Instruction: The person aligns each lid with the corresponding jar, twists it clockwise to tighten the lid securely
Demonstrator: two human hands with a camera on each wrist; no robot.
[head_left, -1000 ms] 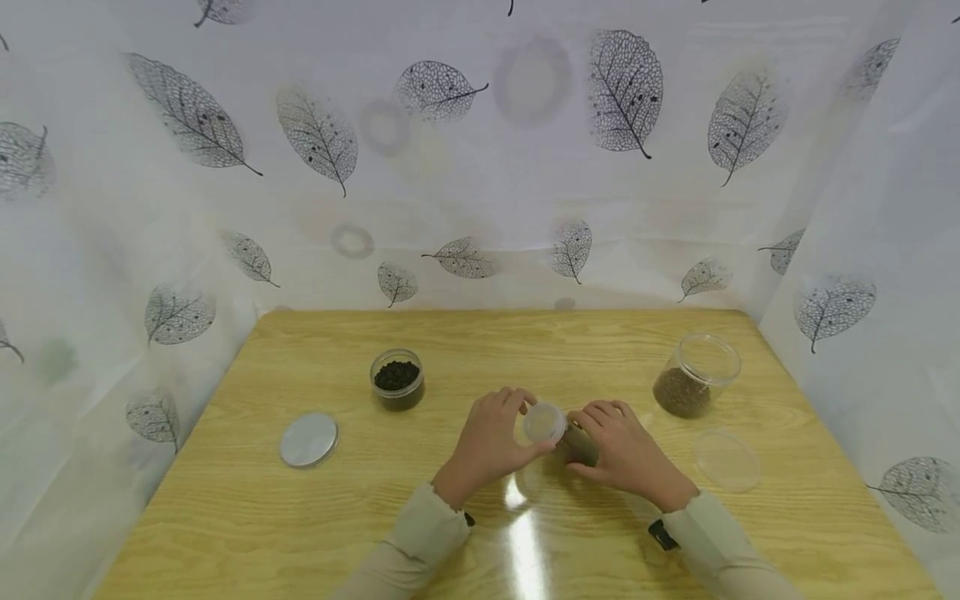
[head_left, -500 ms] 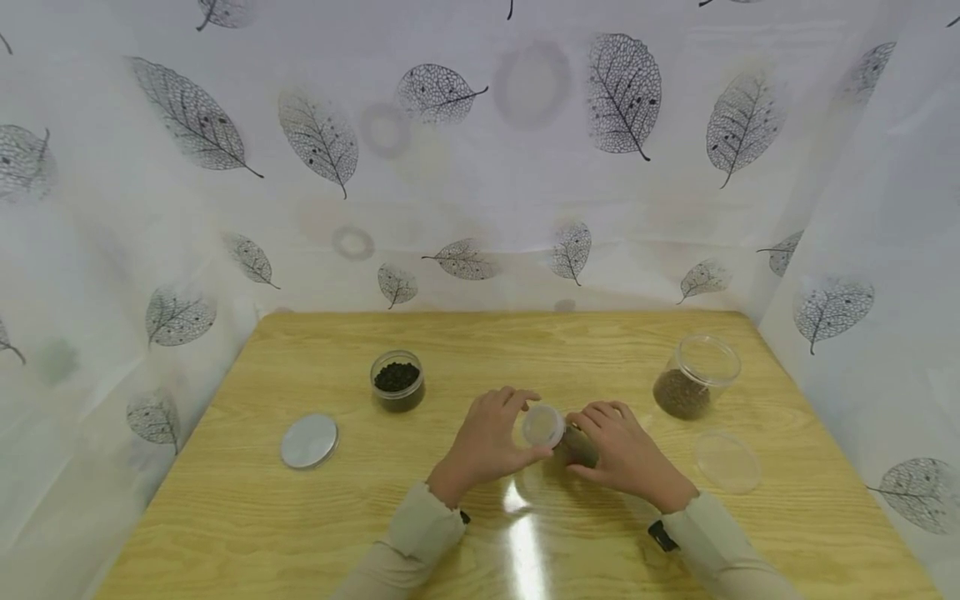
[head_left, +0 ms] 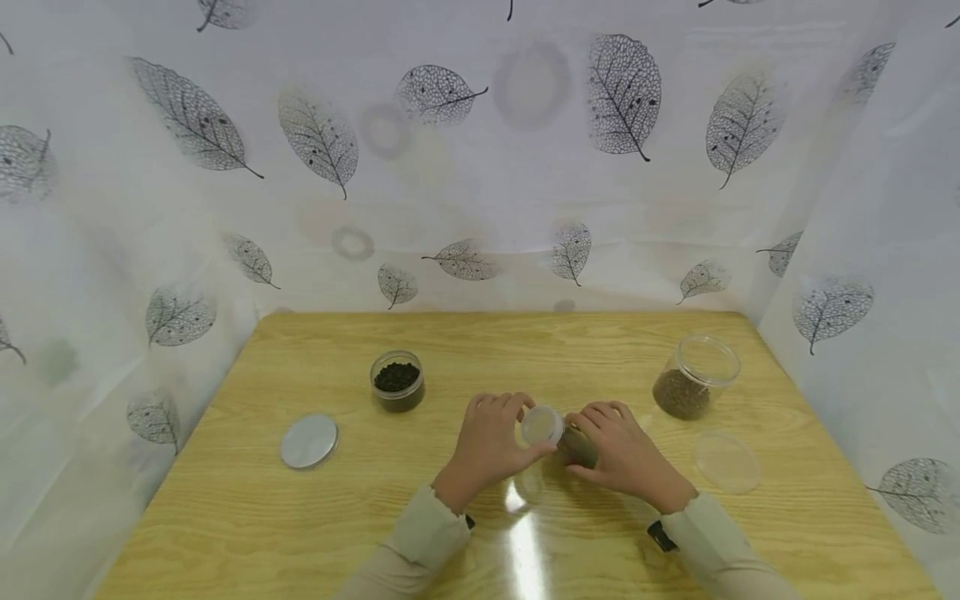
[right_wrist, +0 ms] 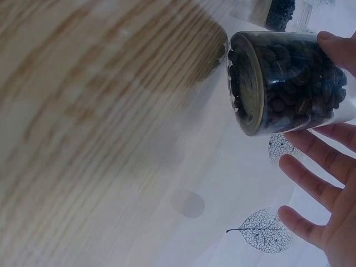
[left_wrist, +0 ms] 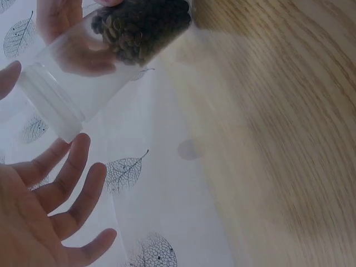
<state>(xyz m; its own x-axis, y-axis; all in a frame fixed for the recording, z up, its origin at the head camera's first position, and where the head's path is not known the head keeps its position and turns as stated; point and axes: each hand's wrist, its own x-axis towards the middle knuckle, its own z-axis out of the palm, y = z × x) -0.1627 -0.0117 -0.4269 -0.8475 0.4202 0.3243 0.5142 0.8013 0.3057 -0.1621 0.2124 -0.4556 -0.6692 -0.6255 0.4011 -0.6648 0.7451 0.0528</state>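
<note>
Evidently pinching the jar [right_wrist: 295,83] (probably stiff, slippery; best held mid-body) with the part-curled right hand [head_left: 621,450], its lid [left_wrist: 53,103] with the part-curled left hand [head_left: 487,440]

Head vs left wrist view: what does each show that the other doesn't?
Head only: silver lid, small jar of dark bits, larger clear jar, clear disc, pale sleeves.

Left wrist only: individual beans in the held jar, and the palm side of the left hand.

Both: the held jar with its cap, both hands, including the right hand, wooden table, leaf-print cloth.
</note>
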